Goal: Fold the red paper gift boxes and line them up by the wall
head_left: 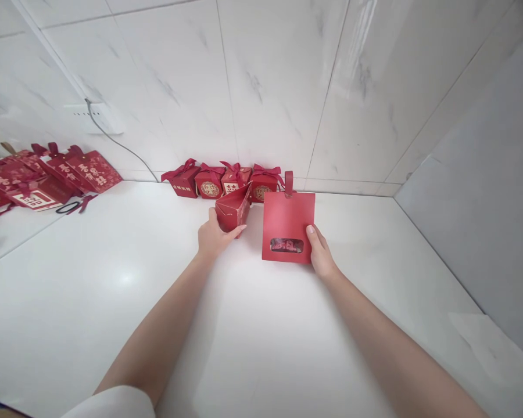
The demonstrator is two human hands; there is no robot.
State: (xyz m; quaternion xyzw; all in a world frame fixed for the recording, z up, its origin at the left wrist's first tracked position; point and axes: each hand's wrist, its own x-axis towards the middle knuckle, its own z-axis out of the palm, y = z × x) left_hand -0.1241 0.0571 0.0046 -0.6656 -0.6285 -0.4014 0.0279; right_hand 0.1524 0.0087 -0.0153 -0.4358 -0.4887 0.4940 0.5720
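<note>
- Tabletop (pixel 113 313) nearest us is white and glossy, running wide under both our forearms, with a white sleeve (pixel 108 403) at the lower edge.
- Our left hand (pixel 213 237) is closed around a small red box (pixel 233 210), which is tilted with its top open.
- Our right hand (pixel 321 254) grips the right edge of a flat red box (pixel 287 223) with a window. This box stands upright just beside the small one.
- Directly behind both, four ribboned boxes (pixel 226 181) line the foot of the tiled wall (pixel 279 87) and close off the far side.
- Far left, a pile of red boxes (pixel 39 174) and scissors (pixel 67 207) crowd that corner, well apart from our hands.
- A socket (pixel 98 113) and its grey cable (pixel 117 142) sit on the wall above them.
- A grey panel (pixel 483 203) bounds the right, and we see open surface between it and the flat box.
</note>
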